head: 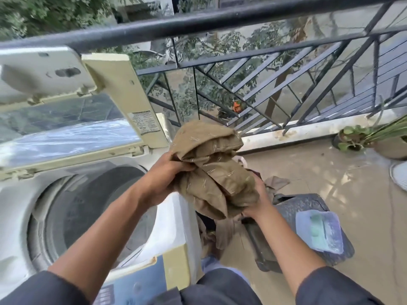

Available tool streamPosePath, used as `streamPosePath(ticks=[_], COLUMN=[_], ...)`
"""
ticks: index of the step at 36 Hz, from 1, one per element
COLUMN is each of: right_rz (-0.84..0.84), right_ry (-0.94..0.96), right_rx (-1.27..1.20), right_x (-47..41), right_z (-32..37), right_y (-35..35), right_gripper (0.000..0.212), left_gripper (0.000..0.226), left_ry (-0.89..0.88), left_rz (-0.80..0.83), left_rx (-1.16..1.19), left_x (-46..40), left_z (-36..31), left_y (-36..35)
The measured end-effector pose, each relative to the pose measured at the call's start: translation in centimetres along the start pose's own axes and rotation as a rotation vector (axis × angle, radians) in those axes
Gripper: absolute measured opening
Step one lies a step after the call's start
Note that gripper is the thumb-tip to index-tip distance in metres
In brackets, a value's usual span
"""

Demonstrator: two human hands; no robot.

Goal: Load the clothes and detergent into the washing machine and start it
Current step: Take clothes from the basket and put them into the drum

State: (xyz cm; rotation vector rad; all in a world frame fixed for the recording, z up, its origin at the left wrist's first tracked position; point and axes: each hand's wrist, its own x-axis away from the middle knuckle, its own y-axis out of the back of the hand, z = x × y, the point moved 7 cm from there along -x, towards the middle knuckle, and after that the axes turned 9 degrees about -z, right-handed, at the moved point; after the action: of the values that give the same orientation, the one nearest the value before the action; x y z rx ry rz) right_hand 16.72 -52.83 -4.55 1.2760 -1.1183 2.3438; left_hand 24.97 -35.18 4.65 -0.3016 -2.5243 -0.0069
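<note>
Two hands are working one item. Nearest, dark sleeves are framing the view, forearms reaching forward.

Item: bundle of brown cloth [211,170], loosely bunched, faint pale flecks in the weave. It is hanging in the air just right of the washing machine [167,241], not yet over the drum [92,216], whose mouth is standing open, lid [72,133] raised behind.

Grip: left hand [163,179] is curling its fingers into the folds on the bundle's left side; right hand [256,205] is cupping it from below and right, fingers mostly hidden by cloth.

Handling, as judged: soft, limp, light, not slippery, not fragile. Loose ends are likely to trail, so gathering the mass from beneath and bunching the top looks the sound hold.

Below the bundle: more garments in a dark basket [306,208] on the floor, a clear packet [319,232] lying on its right part.

Farther: potted plant [350,137] at right, black railing [198,23] beyond.
</note>
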Motion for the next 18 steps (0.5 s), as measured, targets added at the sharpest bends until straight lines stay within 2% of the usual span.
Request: streamPosePath(ticks=[1, 3, 7, 10, 14, 18], right_rz=[-0.109, -0.154, -0.074, -0.026, 0.002, 0.032], right_ry=[0.064, 0.125, 0.266, 0.421, 0.695, 0.850], right_rx=[0.012, 0.085, 0.245, 0.373, 0.616, 0.908], right_x=[-0.8, -0.3, 1.9, 4.8, 8.4, 9.7], right_z=[0.4, 1.2, 2.2, 2.2, 0.4, -4.0], right_y=[1.0, 0.9, -1.6, -5.0, -10.9, -16.2], right_gripper=[0.042, 0.047, 0.052, 0.048, 0.050, 0.062], left_gripper=[0.038, 0.036, 0.074, 0.084, 0.080, 0.050], left_ry=[-0.012, -0.020, -0.036, -0.082, -0.186, -0.308], left_rz=[-0.017, -0.053, -0.066, -0.032, 0.042, -0.033], left_rx=[-0.050, -0.160, -0.198, -0.216, -0.209, -0.168], left_x=[0.1, 0.4, 2.0, 3.7, 6.8, 10.1], left_z=[0.2, 0.8, 1.3, 1.0, -0.3, -1.6], left_y=[0.9, 2.8, 5.3, 7.0, 9.3, 13.0])
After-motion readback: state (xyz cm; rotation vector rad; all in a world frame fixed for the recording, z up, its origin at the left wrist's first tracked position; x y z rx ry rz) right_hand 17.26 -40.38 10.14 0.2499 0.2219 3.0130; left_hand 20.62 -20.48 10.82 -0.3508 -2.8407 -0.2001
